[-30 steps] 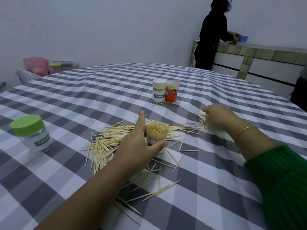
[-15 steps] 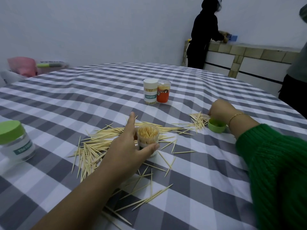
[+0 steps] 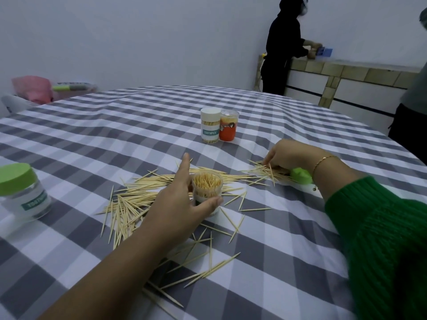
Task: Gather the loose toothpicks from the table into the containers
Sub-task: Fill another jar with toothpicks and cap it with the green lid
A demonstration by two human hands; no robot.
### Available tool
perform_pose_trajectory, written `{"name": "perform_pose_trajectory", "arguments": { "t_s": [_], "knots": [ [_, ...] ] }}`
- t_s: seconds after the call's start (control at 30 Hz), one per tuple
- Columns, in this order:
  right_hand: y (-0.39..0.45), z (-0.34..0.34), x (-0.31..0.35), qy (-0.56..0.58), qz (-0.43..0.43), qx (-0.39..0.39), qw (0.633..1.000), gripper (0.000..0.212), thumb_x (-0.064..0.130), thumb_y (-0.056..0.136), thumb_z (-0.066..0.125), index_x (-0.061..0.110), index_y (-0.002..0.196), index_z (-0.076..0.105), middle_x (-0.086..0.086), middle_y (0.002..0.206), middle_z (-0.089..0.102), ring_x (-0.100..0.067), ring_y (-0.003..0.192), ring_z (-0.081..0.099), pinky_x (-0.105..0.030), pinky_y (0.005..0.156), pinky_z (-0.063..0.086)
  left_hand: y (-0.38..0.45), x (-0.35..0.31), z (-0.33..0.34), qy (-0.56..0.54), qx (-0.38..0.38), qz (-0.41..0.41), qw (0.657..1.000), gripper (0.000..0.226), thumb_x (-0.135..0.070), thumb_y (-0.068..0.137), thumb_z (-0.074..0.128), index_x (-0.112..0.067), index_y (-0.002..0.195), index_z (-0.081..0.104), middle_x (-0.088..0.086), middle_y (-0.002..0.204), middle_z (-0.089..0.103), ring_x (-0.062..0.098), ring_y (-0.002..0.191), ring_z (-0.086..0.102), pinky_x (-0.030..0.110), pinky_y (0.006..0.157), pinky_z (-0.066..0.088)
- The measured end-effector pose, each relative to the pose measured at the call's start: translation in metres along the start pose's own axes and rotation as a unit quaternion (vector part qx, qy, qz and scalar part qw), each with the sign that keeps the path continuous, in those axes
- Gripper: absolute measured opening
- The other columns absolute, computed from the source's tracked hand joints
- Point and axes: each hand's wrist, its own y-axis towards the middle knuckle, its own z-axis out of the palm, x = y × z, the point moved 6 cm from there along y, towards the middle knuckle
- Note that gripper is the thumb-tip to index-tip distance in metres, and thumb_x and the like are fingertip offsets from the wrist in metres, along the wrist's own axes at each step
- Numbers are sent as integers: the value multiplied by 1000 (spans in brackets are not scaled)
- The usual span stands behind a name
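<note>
Left hand (image 3: 182,204) grips the open toothpick jar (image 3: 207,192), steadying it upright for loading. Right hand (image 3: 286,153), right of the jar beside a green lid (image 3: 300,176), pinches a small toothpick pile (image 3: 265,170). Loose toothpicks (image 3: 129,204) ring the jar on the checked counter (image 3: 115,135), so most gathering remains.

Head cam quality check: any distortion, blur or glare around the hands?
Head view: wide-angle bowing curves the checked tablecloth stripes; light is dim, flat and bluish, shadows soft, no glare. The green sleeve is smeared near the frame edge; the open container in the left hand and the loose toothpicks stay fairly sharp.
</note>
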Motion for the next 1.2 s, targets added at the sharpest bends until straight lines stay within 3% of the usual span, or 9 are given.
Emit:
{"name": "perform_pose_trajectory", "arguments": {
  "t_s": [0.07,0.17,0.27,0.4,0.63,0.8,0.93,1.2],
  "knots": [
    [-4,2,3,-45,-1,26,999,32,14,99,38,14,116,66,-7,114,62,-21,99,57,-29,85,46,0,0,0,1,-1,2,1000,104,-41,78,70,-33,150,-5,-12,137,51,-5,105,44,17,85,34],
    [-8,8,2,-95,2,58,994,23,31,92,44,17,85,61,-5,92,60,-17,77,52,-30,68,42,0,1,1,2,1,1,1000,103,-41,79,70,-34,149,-5,-13,136,51,-7,102,44,7,77,32],
    [-15,19,3,-97,14,88,991,18,34,86,53,18,90,58,-2,83,55,-16,76,50,-28,67,41,-1,1,0,4,1,4,1000,104,-41,79,70,-34,149,-5,-13,137,51,-6,103,44,11,81,33],
    [-16,24,7,-117,15,28,993,15,29,90,51,14,86,54,-2,76,50,-15,70,49,-27,64,40,-1,-1,1,5,0,10,1000,104,-42,78,70,-34,149,-6,-11,138,50,-3,106,44,19,88,34],
    [-24,18,15,-177,6,-101,979,10,6,92,44,13,87,50,-2,69,44,-25,79,51,-31,73,37,0,0,1,6,-3,14,1000,104,-41,78,70,-34,149,-6,-10,137,51,-1,107,45,20,89,33],
    [-37,26,30,-258,-23,-168,951,21,5,89,48,11,106,60,-7,105,64,-29,101,61,-33,84,40,1,3,1,7,-9,13,1000,105,-42,77,70,-35,149,-5,-7,140,48,9,122,48,21,93,34],
    [-41,37,39,-270,-33,-198,942,24,9,93,41,15,107,60,-4,110,64,-28,103,60,-33,87,39,2,4,2,13,-9,14,1000,105,-43,77,70,-35,149,-6,-5,142,47,12,126,47,23,95,34],
    [-36,41,41,-293,9,-178,939,33,13,95,34,13,118,58,-12,122,55,-30,112,49,-35,92,37,0,3,4,11,-3,14,1000,105,-46,76,69,-35,149,-6,-5,141,49,13,127,47,29,101,36]
  ]
}}
